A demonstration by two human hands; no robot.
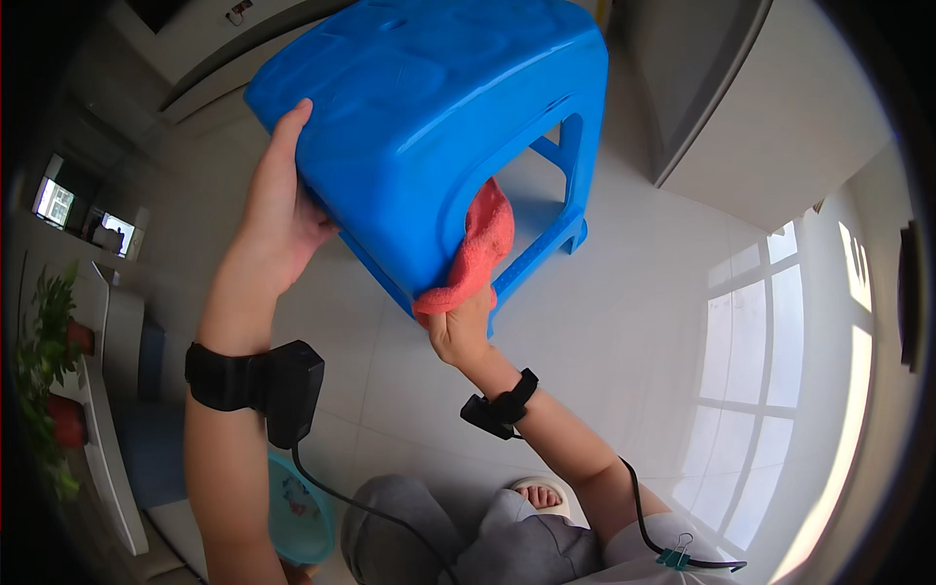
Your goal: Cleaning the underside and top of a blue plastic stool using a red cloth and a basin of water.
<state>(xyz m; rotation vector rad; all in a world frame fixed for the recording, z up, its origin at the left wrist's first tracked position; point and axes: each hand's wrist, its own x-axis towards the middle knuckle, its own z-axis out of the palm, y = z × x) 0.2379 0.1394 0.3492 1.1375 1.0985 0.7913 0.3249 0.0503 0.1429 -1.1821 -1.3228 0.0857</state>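
Observation:
A blue plastic stool [409, 153] is held up before me, its seat facing the top of the view. My left hand [285, 197] grips the seat's near left edge, thumb on top and the other fingers underneath. My right hand [464, 325] holds a coral-red cloth [482, 241] around the stool's near leg, below the rounded side opening. Cloth covers most of the right fingers, and part of it reaches up along the opening's edge. A black strapped device is worn on each wrist.
A teal plastic basin [303, 512] stands on the floor beside my knee. Potted plants [69, 420] sit on a white ledge at the left. A grey-white cabinet [775, 124] stands at the upper right. Black cables run along both arms. Pale floor tiles [621, 329] reflect a window.

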